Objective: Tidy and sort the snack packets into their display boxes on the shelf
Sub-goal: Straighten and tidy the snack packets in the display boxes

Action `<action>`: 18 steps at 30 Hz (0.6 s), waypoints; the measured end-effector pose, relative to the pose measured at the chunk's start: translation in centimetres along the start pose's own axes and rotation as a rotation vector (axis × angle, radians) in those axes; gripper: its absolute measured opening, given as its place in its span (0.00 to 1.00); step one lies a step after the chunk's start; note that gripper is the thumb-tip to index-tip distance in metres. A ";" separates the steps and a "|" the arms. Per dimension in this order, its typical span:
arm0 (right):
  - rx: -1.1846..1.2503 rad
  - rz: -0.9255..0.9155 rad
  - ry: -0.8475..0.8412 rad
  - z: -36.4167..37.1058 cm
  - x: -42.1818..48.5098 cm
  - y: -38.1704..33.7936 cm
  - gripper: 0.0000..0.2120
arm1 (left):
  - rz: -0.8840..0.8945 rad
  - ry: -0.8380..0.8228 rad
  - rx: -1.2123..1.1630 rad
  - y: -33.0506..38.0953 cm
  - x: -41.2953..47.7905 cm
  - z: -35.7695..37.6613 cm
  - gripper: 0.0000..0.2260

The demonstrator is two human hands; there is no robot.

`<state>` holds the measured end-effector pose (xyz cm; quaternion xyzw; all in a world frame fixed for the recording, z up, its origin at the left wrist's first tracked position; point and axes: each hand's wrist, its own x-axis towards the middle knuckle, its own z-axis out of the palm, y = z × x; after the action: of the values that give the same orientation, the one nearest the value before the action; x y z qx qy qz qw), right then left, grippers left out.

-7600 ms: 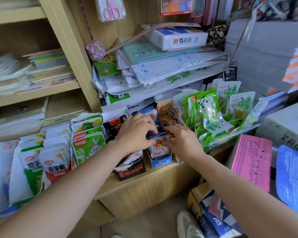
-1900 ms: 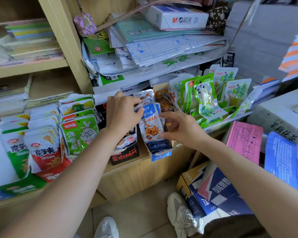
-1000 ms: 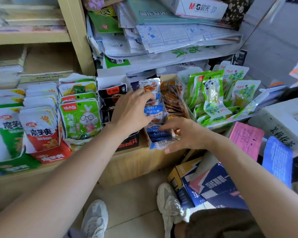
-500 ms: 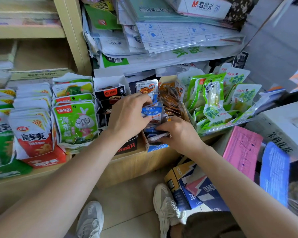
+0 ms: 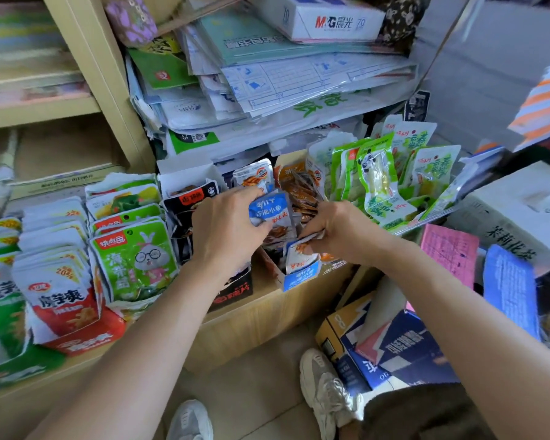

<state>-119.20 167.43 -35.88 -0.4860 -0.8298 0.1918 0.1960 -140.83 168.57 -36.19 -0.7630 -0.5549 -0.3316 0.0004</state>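
**Two hands at the blue box**

The left hand [image 5: 226, 231] holds a blue packet [image 5: 269, 211] — fingers curled round its left side. The pkt is upright, just above the blue display box [image 5: 300, 277]. The right hand [image 5: 342, 231] pinches the top of a white packet [image 5: 299, 254] that stands at the front of that box. The hands are close, w/ the blue pkt between them.

The blue box sits on the wood shelf [image 5: 261, 315], near the front edge. Just left of it is a black box [image 5: 234, 289], partly hidden by the left wrist. Behind the blue box is a row of brown packets [image 5: 299, 188]. To the right, green panda packets [image 5: 375, 182] lean this way & that. On the left, green bunny packets [image 5: 137, 258] and red packets [image 5: 64, 300] stand in rows.

Above the snacks is a big pile of papers [image 5: 299, 77] w/ a white box [image 5: 327, 22] on top. Down on the floor — a grey shoe [image 5: 326, 389] beside blue cartons [image 5: 404, 347].
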 end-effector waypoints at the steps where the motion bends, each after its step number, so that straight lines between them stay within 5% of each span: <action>1: 0.013 0.009 -0.015 -0.5 0.1 0.0 0.10 | 0.018 0.009 0.004 0.0 0.1 0.0 0.12; 9: 0.006 0.060 0.014 -0.7 0.6 0.0 0.10 | 0.125 -0.166 0.156 0.1 0.2 0.6 0.14; 14: 0.001 0.120 0.097 0.1 0.2 0.4 0.14 | -0.004 -0.428 -0.097 -1.0 1.0 -0.8 0.24; 18: -0.066 0.100 0.197 1.4 0.3 0.2 0.15 | -0.009 -0.434 -0.250 -1.7 1.1 -1.5 0.18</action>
<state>-119.87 167.59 -37.12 -0.5495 -0.7870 0.1253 0.2509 -142.79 169.63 -35.09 -0.8079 -0.5002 -0.2259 -0.2149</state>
